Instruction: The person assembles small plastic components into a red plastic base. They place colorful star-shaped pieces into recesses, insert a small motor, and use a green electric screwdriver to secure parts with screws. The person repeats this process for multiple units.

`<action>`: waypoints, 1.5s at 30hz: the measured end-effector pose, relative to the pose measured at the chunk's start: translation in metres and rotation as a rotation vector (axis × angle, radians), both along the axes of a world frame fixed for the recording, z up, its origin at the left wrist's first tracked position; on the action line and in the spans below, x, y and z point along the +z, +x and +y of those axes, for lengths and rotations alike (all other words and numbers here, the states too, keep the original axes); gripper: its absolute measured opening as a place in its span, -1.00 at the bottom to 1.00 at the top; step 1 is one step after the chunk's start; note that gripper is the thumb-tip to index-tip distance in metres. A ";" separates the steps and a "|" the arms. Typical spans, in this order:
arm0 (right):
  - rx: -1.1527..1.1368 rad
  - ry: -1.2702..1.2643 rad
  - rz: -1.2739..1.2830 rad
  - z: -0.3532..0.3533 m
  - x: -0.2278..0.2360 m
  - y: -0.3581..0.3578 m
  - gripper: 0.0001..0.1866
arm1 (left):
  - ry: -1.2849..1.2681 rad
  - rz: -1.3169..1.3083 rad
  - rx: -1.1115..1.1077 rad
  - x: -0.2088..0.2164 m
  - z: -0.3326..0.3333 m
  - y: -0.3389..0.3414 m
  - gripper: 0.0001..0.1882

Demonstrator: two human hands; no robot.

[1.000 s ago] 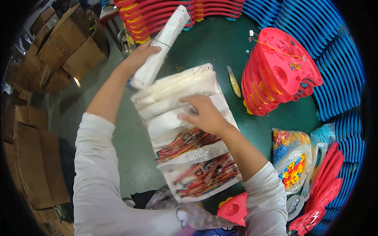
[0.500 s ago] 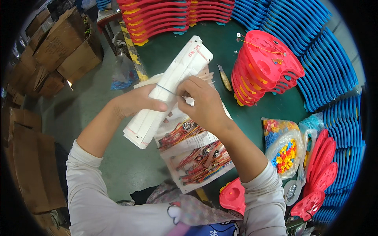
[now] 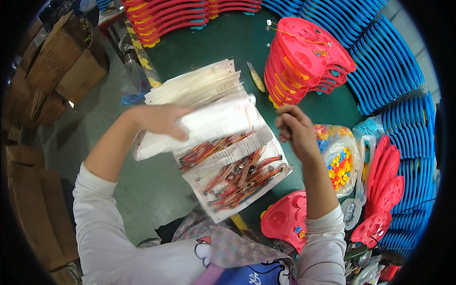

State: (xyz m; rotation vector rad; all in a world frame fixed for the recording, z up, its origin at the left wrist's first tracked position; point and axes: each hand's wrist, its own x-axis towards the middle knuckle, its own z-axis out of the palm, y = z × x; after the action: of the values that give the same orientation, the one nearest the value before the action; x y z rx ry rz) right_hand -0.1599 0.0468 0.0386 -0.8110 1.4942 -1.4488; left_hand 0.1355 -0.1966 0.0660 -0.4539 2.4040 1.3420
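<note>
My left hand (image 3: pixel 164 121), blurred by motion, grips a folded white paper bundle (image 3: pixel 221 118) from its left end. Beneath the bundle lie white sheets (image 3: pixel 202 83), spread out at an angle. On the sheets' near part rest red and orange wire bunches with small parts (image 3: pixel 237 178). My right hand (image 3: pixel 297 130) is raised to the right of the sheets, apart from the bundle. Its fingers are curled together, and what they hold, if anything, is hidden. A yellowish craft knife (image 3: pixel 256 78) lies on the green tabletop (image 3: pixel 218 42) beyond the bundle.
Red plastic trays (image 3: pixel 304 57) are stacked at the far right, with blue stacks (image 3: pixel 370 61) behind. Bags of coloured pieces (image 3: pixel 339 166) and red shells (image 3: pixel 384 175) stand at right. A red shell (image 3: pixel 287 218) lies near my right forearm. Cardboard boxes (image 3: pixel 61 57) fill the left.
My right hand has come off the paper bundle and moved right. My left hand has lowered and turned the bundle flatter over the sheets. The dark band seen around it no longer shows.
</note>
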 end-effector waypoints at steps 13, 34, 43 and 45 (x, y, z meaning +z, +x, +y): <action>0.147 0.576 1.638 0.080 -0.041 -0.046 -0.46 | -0.244 0.024 0.222 -0.078 -0.080 -0.054 -0.11; 0.122 0.164 1.346 0.080 -0.057 0.011 -0.82 | -0.596 0.824 0.187 -0.069 0.174 -0.021 -0.77; 0.141 0.144 1.482 0.080 -0.071 0.018 -0.78 | -0.690 0.581 0.306 -0.097 0.238 -0.018 -0.60; 0.183 0.137 1.400 0.085 -0.061 0.022 -0.79 | -0.723 0.526 0.349 -0.091 0.244 -0.013 -0.59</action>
State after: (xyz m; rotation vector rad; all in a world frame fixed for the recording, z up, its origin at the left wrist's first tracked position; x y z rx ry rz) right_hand -0.1381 0.1322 -0.0226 -2.0062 2.3245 -0.4917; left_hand 0.1223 0.0472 -0.0252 -0.8117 3.3671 0.7017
